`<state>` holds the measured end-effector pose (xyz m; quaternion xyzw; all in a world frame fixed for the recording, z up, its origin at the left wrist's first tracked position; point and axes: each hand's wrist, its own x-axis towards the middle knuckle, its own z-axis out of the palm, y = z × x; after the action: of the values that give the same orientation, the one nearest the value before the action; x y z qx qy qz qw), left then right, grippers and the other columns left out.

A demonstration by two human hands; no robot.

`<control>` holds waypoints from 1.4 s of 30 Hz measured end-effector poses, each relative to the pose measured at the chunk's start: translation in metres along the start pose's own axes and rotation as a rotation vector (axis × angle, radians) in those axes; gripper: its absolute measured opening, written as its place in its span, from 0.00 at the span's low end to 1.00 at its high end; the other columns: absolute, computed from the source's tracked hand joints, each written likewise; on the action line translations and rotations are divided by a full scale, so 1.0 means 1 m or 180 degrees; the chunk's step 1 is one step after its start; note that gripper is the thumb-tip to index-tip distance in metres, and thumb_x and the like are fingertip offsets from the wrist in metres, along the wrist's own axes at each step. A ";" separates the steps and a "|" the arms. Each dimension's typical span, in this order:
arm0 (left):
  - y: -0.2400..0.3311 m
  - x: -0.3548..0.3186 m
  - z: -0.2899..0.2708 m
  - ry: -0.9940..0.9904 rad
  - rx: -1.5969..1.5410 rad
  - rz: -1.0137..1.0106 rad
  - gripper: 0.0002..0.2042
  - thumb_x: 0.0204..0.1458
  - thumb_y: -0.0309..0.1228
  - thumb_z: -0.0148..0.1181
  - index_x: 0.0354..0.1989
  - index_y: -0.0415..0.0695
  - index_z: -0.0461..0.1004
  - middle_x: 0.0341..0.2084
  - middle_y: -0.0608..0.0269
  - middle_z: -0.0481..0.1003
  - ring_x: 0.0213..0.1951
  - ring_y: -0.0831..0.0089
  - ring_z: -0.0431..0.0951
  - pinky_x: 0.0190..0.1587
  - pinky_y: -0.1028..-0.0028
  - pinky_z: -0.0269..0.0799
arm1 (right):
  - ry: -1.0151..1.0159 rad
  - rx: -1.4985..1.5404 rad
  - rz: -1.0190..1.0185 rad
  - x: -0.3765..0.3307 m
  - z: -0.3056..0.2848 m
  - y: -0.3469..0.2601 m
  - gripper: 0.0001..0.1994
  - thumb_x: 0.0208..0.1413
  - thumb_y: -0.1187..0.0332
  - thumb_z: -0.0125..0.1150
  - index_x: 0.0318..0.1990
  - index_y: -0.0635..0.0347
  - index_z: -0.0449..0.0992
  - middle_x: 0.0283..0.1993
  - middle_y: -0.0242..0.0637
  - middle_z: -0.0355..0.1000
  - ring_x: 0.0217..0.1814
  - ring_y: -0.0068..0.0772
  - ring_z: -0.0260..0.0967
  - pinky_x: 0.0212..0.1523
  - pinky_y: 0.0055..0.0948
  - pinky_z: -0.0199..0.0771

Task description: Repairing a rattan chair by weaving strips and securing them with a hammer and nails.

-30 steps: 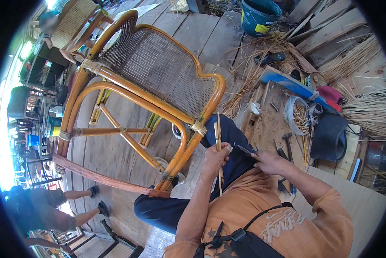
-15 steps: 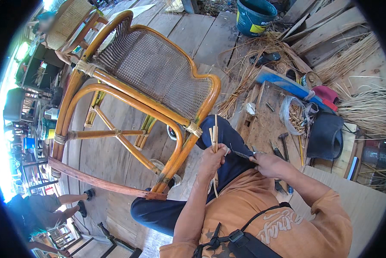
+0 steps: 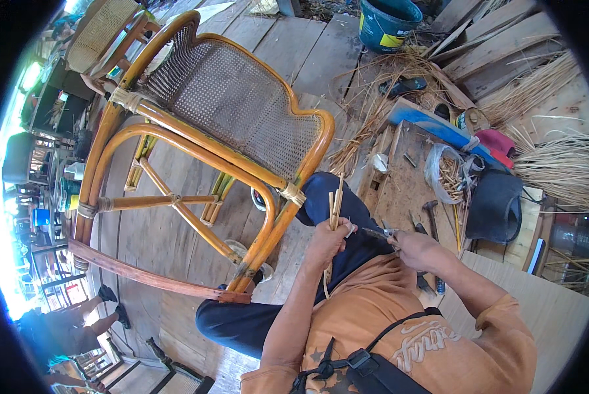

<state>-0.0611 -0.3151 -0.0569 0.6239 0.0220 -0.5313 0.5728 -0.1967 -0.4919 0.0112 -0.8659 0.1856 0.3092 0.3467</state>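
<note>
Centre frame: left hand (image 3: 326,241) clasps pale cane strips (image 3: 334,205); right hand (image 3: 414,251) clenched on a knife-like tool (image 3: 374,233). Chair (image 3: 176,146), upper left: woven panel (image 3: 225,85) in place. Strips look part-worked, not yet on chair.

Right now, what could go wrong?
1. The dark tool, apparently a blade, in the right fingers points toward the left fingers; a slip might cut them.
2. It appears over the trousered leg; slipping downward could nick that.
3. The pale strips splay above the left fingers; one might slide out.
</note>
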 end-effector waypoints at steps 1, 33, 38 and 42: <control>0.002 -0.001 0.001 0.0032 0.0058 0.0007 0.06 0.53 0.32 0.54 0.31 0.42 0.72 0.31 0.64 0.77 0.15 0.86 0.62 0.15 0.85 0.54 | 0.0001 -0.0001 0.0002 0.000 -0.001 0.000 0.11 0.49 0.74 0.50 0.40 0.67 0.70 0.40 0.56 0.70 0.46 0.55 0.68 0.46 0.43 0.67; 0.008 -0.008 0.002 0.0483 -0.0181 0.0150 0.08 0.51 0.32 0.54 0.29 0.41 0.74 0.20 0.68 0.74 0.13 0.84 0.66 0.13 0.83 0.56 | 0.0353 0.0238 -0.0731 0.022 0.016 -0.003 0.12 0.52 0.68 0.57 0.40 0.66 0.68 0.37 0.53 0.67 0.44 0.55 0.65 0.46 0.43 0.65; 0.008 -0.009 0.004 0.0557 -0.0210 0.0174 0.07 0.50 0.32 0.54 0.29 0.41 0.74 0.20 0.68 0.74 0.13 0.84 0.66 0.13 0.83 0.56 | 0.0321 0.0243 -0.0671 0.026 0.020 0.001 0.12 0.52 0.67 0.57 0.40 0.66 0.68 0.38 0.53 0.68 0.44 0.55 0.66 0.45 0.43 0.65; 0.011 -0.013 0.005 0.0507 -0.0087 0.0174 0.06 0.52 0.30 0.53 0.29 0.41 0.73 0.22 0.67 0.73 0.13 0.85 0.66 0.11 0.86 0.53 | 0.0298 0.0157 -0.0674 0.027 0.020 0.001 0.12 0.53 0.65 0.56 0.39 0.65 0.68 0.37 0.53 0.69 0.42 0.56 0.67 0.42 0.44 0.66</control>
<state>-0.0630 -0.3149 -0.0387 0.6567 0.0577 -0.4637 0.5920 -0.1852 -0.4811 -0.0189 -0.8853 0.1167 0.2254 0.3896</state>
